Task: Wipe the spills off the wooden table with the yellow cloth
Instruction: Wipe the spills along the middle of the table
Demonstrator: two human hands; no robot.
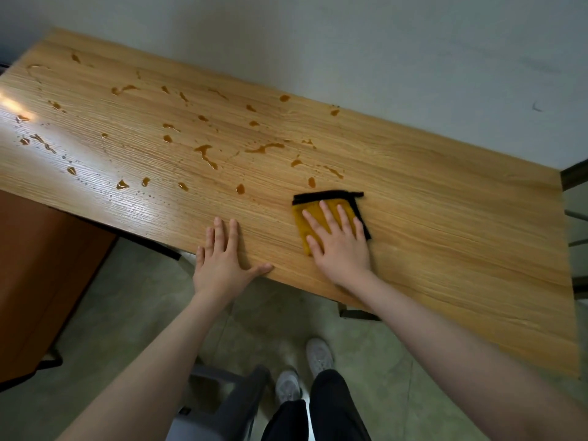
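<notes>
Yellow cloth [307, 229], folded, black-edged, lies flat on the wood-grain surface [445, 218] near its near edge, right of centre. Right hand [340, 243] presses it, fingers spread flat, not curled round it. Left hand [222, 259] lies open, palm down, on bare wood to the left. Amber spills [205, 154] dot the glossy far-left area.

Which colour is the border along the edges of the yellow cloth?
Black, a narrow band on the folded yellow cloth under the right hand; head view.
</notes>
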